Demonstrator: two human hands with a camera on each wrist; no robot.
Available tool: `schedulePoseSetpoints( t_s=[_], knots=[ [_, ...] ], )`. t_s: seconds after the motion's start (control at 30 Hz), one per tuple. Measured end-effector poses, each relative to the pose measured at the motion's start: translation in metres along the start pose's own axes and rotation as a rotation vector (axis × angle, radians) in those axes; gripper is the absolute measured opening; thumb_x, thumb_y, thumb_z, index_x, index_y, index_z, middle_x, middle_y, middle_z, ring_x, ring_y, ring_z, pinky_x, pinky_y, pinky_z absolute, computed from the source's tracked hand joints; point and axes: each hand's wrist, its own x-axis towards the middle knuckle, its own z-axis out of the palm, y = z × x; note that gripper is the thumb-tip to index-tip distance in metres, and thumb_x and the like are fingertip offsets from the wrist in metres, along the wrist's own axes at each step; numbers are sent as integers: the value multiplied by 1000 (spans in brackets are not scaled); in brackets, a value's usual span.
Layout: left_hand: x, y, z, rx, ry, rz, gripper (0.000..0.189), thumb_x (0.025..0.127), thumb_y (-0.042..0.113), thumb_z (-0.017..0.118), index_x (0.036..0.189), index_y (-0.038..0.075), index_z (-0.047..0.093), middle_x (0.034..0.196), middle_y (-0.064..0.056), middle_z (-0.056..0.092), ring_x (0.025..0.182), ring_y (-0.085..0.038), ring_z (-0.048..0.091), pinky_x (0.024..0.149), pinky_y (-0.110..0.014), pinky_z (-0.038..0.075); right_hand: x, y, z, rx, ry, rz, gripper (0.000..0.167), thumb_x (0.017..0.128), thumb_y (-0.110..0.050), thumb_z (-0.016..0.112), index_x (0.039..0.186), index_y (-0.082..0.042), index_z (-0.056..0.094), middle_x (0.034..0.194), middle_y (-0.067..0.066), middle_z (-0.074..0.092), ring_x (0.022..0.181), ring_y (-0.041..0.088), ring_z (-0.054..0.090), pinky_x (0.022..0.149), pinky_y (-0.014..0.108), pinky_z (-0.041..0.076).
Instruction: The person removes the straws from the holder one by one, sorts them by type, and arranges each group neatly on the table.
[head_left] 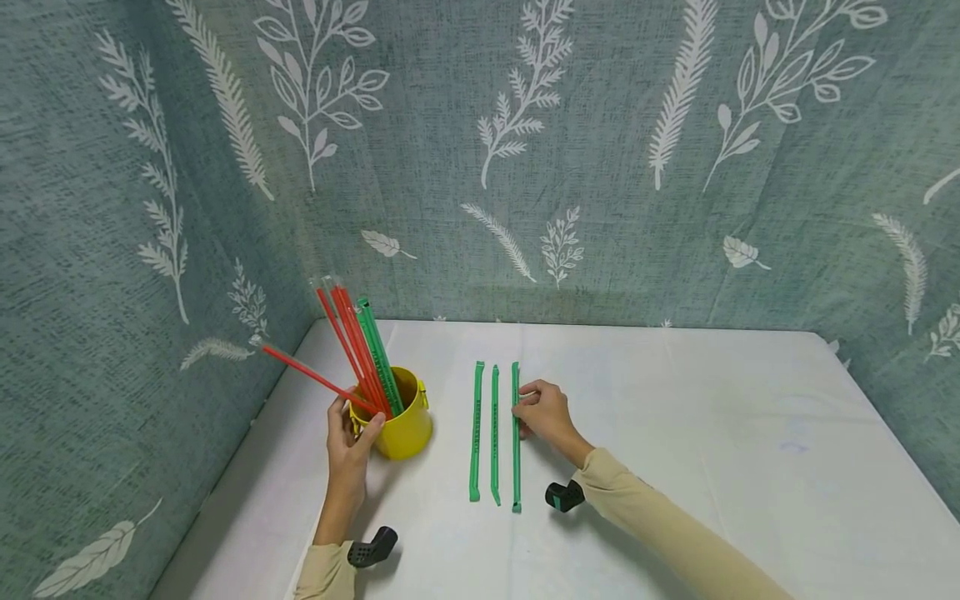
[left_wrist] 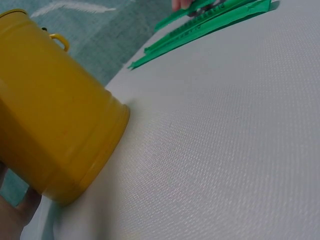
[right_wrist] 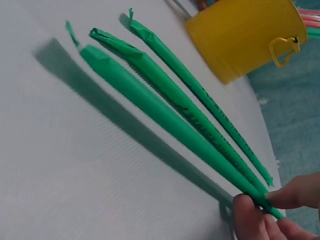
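My left hand (head_left: 347, 458) grips a small yellow bucket (head_left: 405, 435) at the left, thumb near its rim and fingers at its far side. Red straws in clear wrappers (head_left: 352, 342) and green paper-wrapped straws (head_left: 381, 354) lean up out of the bucket; one red straw (head_left: 311, 372) tilts far to the left. On the right, my right hand (head_left: 551, 415) pinches a green-wrapped straw (right_wrist: 150, 110) between thumb and fingers. Its lower end casts a shadow on the white cloth in the right wrist view. Two more green-wrapped straws (head_left: 476, 433) lie beside it, roughly parallel.
A white cloth (head_left: 675, 417) covers the table. Green curtain-like fabric with white leaf prints (head_left: 435, 167) hangs behind and at the sides. Each wrist carries a small black camera, such as the left wrist camera (head_left: 372, 547).
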Motion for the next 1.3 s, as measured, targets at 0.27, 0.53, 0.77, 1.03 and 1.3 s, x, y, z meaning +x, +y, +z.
schedulePoseSetpoints(
  t_s=[0.27,0.53,0.77,1.03,1.3],
  knots=[
    [0,-2,-1,-2,1,14,61,90,15,61,143,18,30,138,0,38,132,-20,32,111,-48,24,2,-2,6,-147,30,-53,24,77,1,67,98,7,59,75,10,59,40,14,54,40,28,50],
    [1,-1,0,1,-4,19,61,90,16,61,142,18,31,138,0,38,133,-20,32,111,-47,23,2,-2,6,-150,35,-26,23,75,3,66,97,7,59,73,9,57,39,13,52,39,28,49],
    [0,-2,-1,5,-1,20,61,89,16,61,142,18,31,138,0,39,133,-20,32,112,-47,23,3,-2,6,-147,27,-28,21,76,5,65,96,6,58,71,9,56,39,13,52,39,28,50],
    [0,-2,-1,-2,-5,21,61,89,15,61,142,17,31,138,1,39,131,-18,34,112,-47,23,3,1,5,-161,44,-79,15,75,7,61,89,4,62,63,6,56,37,12,50,37,27,47],
    [0,-2,-1,-5,-3,17,63,89,15,61,144,13,29,137,1,39,131,-18,34,111,-47,24,5,-18,1,-138,11,-164,11,80,2,67,90,3,63,73,8,55,46,18,53,43,27,47]
  ],
)
